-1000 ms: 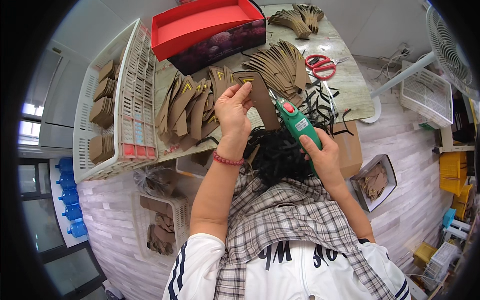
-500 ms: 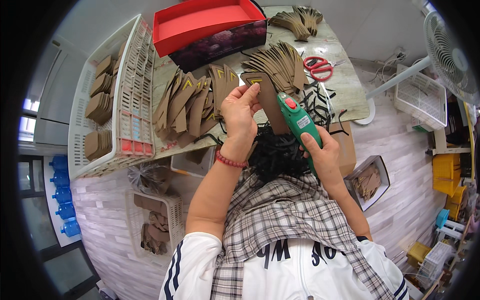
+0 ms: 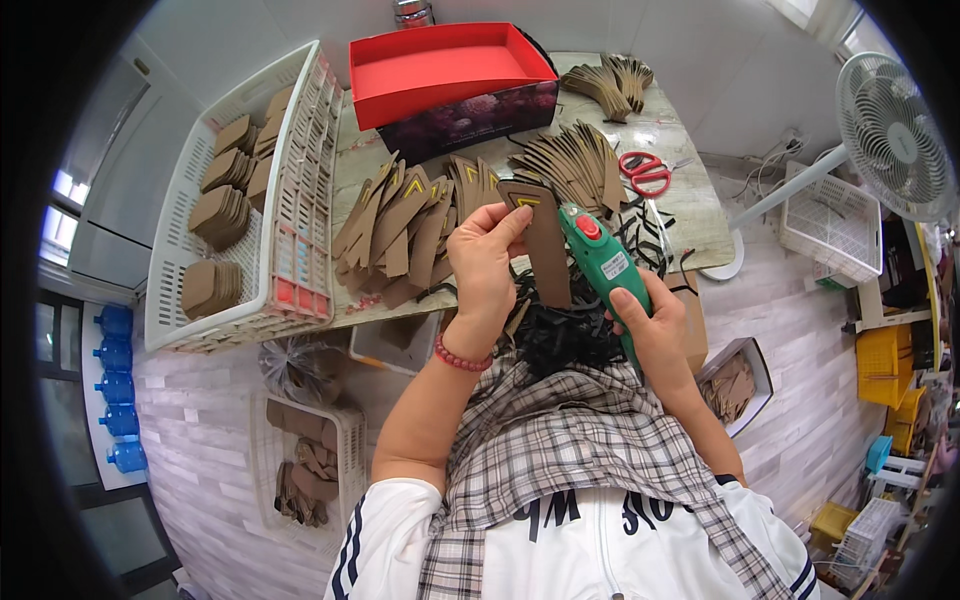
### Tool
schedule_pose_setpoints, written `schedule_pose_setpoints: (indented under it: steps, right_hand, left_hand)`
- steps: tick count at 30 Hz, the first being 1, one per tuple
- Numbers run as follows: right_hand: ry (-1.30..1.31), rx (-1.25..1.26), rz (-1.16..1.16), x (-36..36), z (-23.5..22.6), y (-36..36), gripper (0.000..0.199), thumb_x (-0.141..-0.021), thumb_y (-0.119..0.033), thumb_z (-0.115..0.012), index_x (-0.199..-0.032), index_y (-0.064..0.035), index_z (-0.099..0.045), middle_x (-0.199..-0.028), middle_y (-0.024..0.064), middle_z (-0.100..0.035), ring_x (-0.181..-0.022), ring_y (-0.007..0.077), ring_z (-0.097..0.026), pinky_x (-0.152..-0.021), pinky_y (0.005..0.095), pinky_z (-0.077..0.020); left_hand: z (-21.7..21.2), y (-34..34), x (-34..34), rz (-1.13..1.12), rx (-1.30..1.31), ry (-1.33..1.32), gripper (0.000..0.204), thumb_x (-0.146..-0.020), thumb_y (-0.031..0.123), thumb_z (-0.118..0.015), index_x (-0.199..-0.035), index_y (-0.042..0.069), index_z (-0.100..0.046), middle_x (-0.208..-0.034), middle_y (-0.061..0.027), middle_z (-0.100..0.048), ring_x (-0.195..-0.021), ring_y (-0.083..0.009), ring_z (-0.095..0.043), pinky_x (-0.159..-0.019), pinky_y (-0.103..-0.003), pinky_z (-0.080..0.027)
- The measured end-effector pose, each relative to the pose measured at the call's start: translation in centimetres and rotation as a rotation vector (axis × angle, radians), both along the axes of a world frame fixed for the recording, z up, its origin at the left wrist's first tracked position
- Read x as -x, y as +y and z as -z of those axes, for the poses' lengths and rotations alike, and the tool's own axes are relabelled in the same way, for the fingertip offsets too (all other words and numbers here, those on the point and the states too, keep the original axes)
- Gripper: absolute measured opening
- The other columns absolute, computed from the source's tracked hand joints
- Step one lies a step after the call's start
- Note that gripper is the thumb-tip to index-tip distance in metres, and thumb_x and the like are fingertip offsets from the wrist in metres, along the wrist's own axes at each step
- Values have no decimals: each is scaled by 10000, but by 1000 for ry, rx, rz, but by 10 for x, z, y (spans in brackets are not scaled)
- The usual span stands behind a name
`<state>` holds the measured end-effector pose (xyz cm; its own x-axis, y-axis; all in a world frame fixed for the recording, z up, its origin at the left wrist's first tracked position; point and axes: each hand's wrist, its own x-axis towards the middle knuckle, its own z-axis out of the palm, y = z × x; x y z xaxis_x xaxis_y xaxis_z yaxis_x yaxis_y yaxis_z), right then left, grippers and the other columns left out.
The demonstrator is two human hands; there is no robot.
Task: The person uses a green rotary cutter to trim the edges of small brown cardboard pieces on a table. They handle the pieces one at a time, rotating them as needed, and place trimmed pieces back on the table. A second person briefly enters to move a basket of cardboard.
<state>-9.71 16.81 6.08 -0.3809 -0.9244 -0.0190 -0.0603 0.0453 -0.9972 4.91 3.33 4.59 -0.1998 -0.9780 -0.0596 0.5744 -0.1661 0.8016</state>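
My left hand pinches the upper end of a flat brown strip with a yellow V-shaped mark, between thumb and fingers. In my right hand is a green handheld electric cutter with a red button, its head beside the strip's right edge; whether they touch I cannot tell. Below the strip, a heap of black trimmings lies against my checked apron. Left of my left hand, a pile of similar marked brown strips rests on the table. More brown strips fan out beyond the cutter.
Red-handled scissors lie at the table's right. A red box stands at the back. At the left, a white crate holds stacked brown pieces. A fan stands at the right, a carton of pieces on the floor.
The whole view has shifted, so the table sits lower and further right in it. My hands keep the same holds on the strip and the cutter.
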Motion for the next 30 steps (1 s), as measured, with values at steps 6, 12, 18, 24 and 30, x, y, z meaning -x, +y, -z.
schedule_pose_setpoints:
  steps: [6, 12, 18, 24, 30]
  right_hand:
    - [24, 1, -45, -6, -10, 7, 352, -871, -234, -675, -1121, 2, -598, -771, -6, -594, -649, 41, -514, -558, 198, -439]
    - [57, 3, -75, -12, -14, 12, 373, -857, -244, -693, -1119, 3, -597, -758, -10, -585, -625, 42, -507, -553, 197, -439]
    - [57, 30, -95, -14, -16, 16, 374, -855, -254, -697, -1111, 2, -601, -735, -14, -576, -614, 42, -505, -539, 197, -429]
    - [69, 39, -116, -13, -19, 19, 376, -857, -268, -695, -1109, -5, -603, -718, -20, -569, -610, 41, -502, -539, 199, -419]
    - [41, 68, -106, -10, -21, 20, 375, -857, -269, -696, -1102, 0, -603, -722, -18, -567, -612, 42, -496, -540, 198, -411]
  left_hand:
    - [-10, -1, -21, -6, 130, -89, 103, -846, 14, -650, -927, -50, -660, -822, -50, -675, -688, -73, -604, -627, -198, -487]
    - [-24, 2, -39, -26, 217, -171, 143, -857, 12, -637, -975, -63, -669, -844, -43, -674, -717, -60, -586, -666, -181, -474]
    - [-33, 6, -47, 26, 264, -242, 152, -857, 15, -634, -983, -60, -673, -838, -38, -671, -719, -60, -580, -666, -191, -476]
    - [-29, 6, -51, 72, 333, -363, 132, -845, 11, -641, -949, -61, -682, -829, -18, -658, -724, -58, -575, -657, -188, -466]
    - [-35, 9, -48, 179, 362, -436, 103, -825, 9, -651, -903, -40, -697, -798, -8, -644, -725, -54, -566, -656, -194, -442]
